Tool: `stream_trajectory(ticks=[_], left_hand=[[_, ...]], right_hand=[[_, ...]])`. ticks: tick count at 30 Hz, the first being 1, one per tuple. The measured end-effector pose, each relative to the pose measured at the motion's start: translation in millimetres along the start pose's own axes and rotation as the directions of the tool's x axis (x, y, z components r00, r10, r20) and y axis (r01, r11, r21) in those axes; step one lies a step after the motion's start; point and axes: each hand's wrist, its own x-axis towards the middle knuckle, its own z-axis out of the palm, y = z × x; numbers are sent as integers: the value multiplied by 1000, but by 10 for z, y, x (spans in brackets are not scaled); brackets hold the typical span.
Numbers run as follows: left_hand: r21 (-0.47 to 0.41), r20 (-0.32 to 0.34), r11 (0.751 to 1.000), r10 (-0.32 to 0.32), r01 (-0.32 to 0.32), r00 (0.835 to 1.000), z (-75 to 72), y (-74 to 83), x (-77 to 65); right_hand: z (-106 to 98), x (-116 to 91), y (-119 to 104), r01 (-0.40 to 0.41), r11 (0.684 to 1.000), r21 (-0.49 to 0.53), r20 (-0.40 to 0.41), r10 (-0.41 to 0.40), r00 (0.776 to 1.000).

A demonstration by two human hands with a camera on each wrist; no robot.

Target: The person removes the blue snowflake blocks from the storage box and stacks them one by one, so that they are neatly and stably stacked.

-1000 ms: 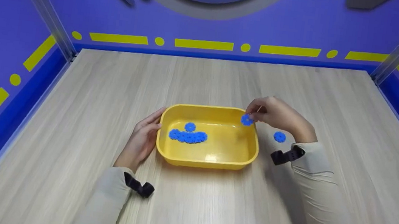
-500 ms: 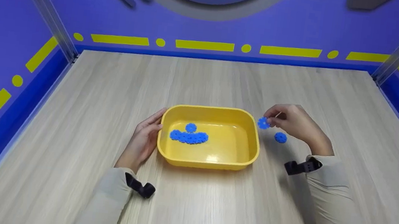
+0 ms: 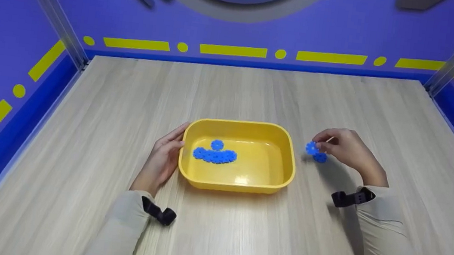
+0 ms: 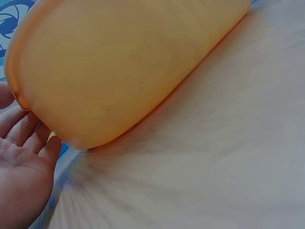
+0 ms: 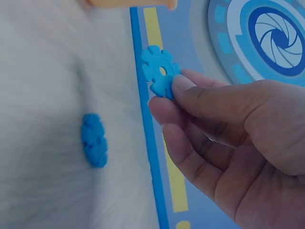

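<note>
My left hand [image 3: 163, 154] holds the left side of a yellow plastic bin [image 3: 241, 186], thumb at the rim and fingers against the outer wall. In the left wrist view the fingers [image 4: 26, 129] meet the bin's side [image 4: 119, 71]. My right hand [image 3: 348, 149] pinches a blue notched snowflake disc [image 3: 312, 148] between thumb and fingers, right of the bin. In the right wrist view this disc [image 5: 155, 71] is raised, its centre hole showing. A second blue disc [image 3: 320, 157] lies on the table, partly covered by the held one in the head view.
Inside the bin, at its left, lie an overlapping row of several blue discs [image 3: 214, 156] and one separate disc [image 3: 217, 145]. The wood-grain table [image 3: 222, 239] is bounded by blue-purple panels [image 3: 238, 33] with yellow markings at the back and sides.
My right hand has moved right, from over the bin's upper right corner to above the loose disc, with its disc still pinched. The left hand and bin have stayed in place.
</note>
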Motion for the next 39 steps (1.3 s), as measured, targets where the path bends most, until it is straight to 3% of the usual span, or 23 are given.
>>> stream_trajectory(ticks=[24, 39], left_hand=[[5, 26, 1000, 2, -2, 1000, -2, 2, 3], [-2, 30, 1000, 18, -18, 999, 7, 1, -4]], right_hand=[[15, -22, 271, -184, 982, 51, 37, 182, 983], [48, -18, 317, -227, 970, 93, 72, 221, 973]])
